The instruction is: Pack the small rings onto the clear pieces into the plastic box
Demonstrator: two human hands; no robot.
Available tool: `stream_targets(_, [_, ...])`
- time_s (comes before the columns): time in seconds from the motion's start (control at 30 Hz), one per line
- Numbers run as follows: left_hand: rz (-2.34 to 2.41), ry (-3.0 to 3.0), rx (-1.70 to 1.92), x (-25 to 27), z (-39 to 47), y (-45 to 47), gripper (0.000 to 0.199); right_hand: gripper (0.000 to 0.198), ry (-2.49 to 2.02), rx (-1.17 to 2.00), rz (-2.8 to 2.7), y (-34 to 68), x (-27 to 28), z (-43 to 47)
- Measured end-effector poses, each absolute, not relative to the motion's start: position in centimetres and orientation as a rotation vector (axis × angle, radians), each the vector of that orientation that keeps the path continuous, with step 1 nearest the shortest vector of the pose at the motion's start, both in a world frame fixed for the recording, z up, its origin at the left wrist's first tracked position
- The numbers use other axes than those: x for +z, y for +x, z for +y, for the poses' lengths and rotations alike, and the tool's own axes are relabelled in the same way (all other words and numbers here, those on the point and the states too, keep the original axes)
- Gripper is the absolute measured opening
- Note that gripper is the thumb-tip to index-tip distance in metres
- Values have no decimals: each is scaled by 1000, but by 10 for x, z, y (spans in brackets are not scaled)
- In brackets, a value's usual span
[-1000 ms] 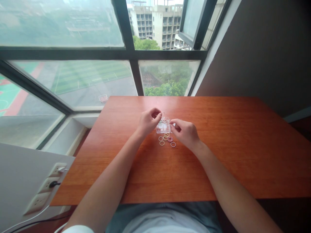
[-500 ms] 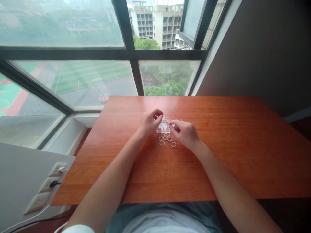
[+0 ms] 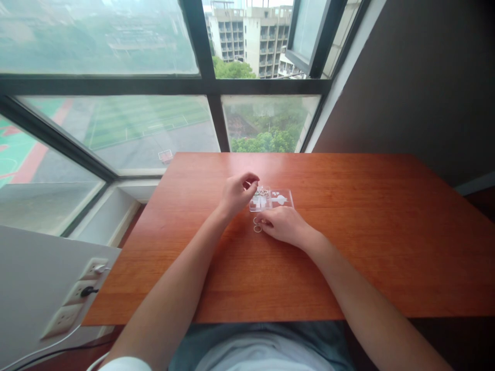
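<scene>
A small clear plastic box (image 3: 260,205) stands on the table, its see-through lid (image 3: 288,196) folded open to the right. Small rings like hair ties (image 3: 263,191) lie in its far part. My left hand (image 3: 237,195) is at the box's left side, fingers curled, with a gap between thumb and forefinger; nothing shows in it. In front of the box, my right hand (image 3: 284,223) is low over the loose rings, fingertips closed together among them; what they pinch is hidden. One pale ring (image 3: 257,229) shows beside the fingertips, another is partly covered.
The brown wooden table (image 3: 371,232) reaches far to the right. Dark-framed windows (image 3: 266,87) stand behind it, one pane open. Wall sockets (image 3: 91,270) with plugs and cables are at the lower left, beside the table edge.
My right hand has moved from above the box toward me and down to the loose rings, now covering most of them and uncovering the lid. My left hand stays almost where it was.
</scene>
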State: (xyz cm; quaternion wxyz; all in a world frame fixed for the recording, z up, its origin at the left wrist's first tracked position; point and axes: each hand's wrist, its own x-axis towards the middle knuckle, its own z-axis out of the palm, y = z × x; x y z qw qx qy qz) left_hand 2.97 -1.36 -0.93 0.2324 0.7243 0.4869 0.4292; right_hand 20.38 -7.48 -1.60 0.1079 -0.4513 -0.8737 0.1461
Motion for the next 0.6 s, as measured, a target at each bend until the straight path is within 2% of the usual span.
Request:
stream_targets(0.27, [1326, 1994, 1167, -10, -14, 30, 12, 19, -1462, 338, -2657, 198, -8, -78])
stream_targets(0.6, [1319, 1956, 1170, -5, -17, 30, 13, 16, -1418, 327, -2602, 199, -12, -77])
